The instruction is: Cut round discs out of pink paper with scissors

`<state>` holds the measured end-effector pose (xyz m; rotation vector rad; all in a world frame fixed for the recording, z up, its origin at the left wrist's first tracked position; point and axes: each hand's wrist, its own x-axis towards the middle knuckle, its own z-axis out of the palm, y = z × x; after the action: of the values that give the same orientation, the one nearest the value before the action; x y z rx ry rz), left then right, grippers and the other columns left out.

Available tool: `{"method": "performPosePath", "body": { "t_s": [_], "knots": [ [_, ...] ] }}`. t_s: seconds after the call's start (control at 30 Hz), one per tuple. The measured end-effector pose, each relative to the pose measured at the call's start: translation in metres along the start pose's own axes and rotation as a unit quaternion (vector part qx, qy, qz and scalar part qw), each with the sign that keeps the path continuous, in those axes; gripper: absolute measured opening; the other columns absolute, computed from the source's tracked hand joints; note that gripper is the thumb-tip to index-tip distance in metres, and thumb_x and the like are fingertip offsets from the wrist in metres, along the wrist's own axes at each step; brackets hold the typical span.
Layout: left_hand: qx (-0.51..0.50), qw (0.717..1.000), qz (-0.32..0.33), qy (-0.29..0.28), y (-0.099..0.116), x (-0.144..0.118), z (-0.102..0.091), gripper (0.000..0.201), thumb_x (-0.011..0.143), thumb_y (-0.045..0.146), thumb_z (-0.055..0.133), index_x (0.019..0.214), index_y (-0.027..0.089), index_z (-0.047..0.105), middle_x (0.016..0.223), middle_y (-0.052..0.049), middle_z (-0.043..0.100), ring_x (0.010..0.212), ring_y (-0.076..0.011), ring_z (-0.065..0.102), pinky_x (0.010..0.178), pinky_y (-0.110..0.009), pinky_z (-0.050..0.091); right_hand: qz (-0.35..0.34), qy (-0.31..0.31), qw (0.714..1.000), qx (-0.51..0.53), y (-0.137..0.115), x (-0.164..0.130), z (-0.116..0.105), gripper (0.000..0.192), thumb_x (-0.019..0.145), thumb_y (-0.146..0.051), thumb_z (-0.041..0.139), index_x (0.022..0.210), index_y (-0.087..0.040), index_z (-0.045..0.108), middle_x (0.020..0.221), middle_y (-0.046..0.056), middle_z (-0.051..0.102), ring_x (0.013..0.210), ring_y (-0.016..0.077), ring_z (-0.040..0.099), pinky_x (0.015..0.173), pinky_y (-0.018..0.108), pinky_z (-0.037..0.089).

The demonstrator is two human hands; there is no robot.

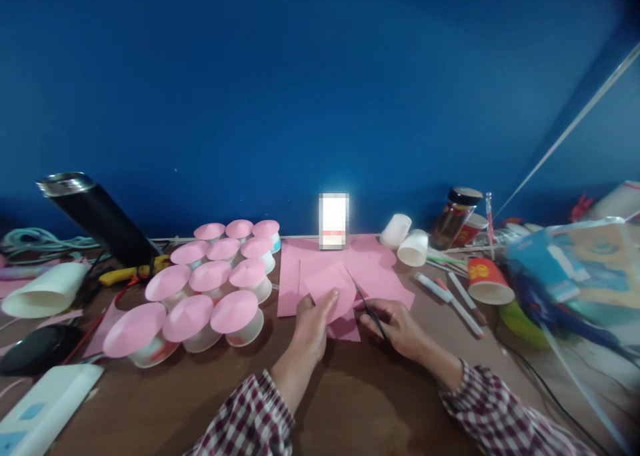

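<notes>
My left hand (313,326) pinches a piece of pink paper (331,277) between thumb and fingers, just above the table. Around a dark pair of scissors (362,299), the fingers of my right hand (397,328) are closed. The blades point up and to the left, along the right edge of the held paper; whether they are parted I cannot tell. Beneath both hands lie larger pink sheets (290,269) and loose pink offcuts (345,329). To the left, paper cups stand in rows, each topped by a shallow pink paper cone (234,311).
A leaning black flask (107,216), yellow-handled pliers (133,273) and a white power strip (50,409) are at the left. White cups (413,248), markers (465,313), a red cup (489,281) and a lidded jar (455,217) lie rightward. A blue wall (320,96) rises behind.
</notes>
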<state>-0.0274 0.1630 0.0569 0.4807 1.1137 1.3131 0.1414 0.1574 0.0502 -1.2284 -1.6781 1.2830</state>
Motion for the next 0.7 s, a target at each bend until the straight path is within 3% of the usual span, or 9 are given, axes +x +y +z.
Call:
{"method": "performPosePath", "body": {
  "t_s": [0.27, 0.47, 0.7],
  "knots": [
    [0.003, 1.0, 0.004, -0.015, 0.0019, -0.0003, 0.0, 0.026, 0.064, 0.031, 0.074, 0.082, 0.017, 0.062, 0.074, -0.01, 0.069, 0.076, -0.0259, 0.066, 0.06, -0.03, 0.051, 0.012, -0.005, 1.0, 0.003, -0.002, -0.0006, -0.0002, 0.039, 0.079, -0.044, 0.064, 0.098, -0.01, 0.065, 0.054, -0.002, 0.054, 0.045, 0.0096, 0.047, 0.043, 0.02, 0.038],
    [0.004, 1.0, 0.003, -0.015, 0.0003, 0.0006, -0.001, 0.026, 0.063, 0.032, 0.073, 0.082, 0.016, 0.063, 0.07, -0.007, 0.068, 0.067, -0.0223, 0.065, 0.052, -0.026, 0.047, 0.016, -0.008, 1.0, 0.015, -0.0014, -0.0011, 0.0011, 0.036, 0.081, -0.044, 0.062, 0.095, -0.011, 0.064, 0.052, -0.003, 0.052, 0.044, 0.009, 0.046, 0.042, 0.019, 0.036],
    [0.004, 0.999, 0.005, -0.038, 0.0011, -0.001, -0.0011, 0.037, 0.061, 0.036, 0.077, 0.085, 0.012, 0.063, 0.07, -0.007, 0.069, 0.065, -0.0205, 0.066, 0.057, -0.027, 0.049, 0.021, -0.024, 0.999, 0.02, -0.0037, -0.0014, -0.0022, 0.035, 0.081, -0.044, 0.061, 0.093, -0.011, 0.063, 0.057, -0.002, 0.053, 0.047, 0.0099, 0.047, 0.044, 0.021, 0.038]
  ]
}}
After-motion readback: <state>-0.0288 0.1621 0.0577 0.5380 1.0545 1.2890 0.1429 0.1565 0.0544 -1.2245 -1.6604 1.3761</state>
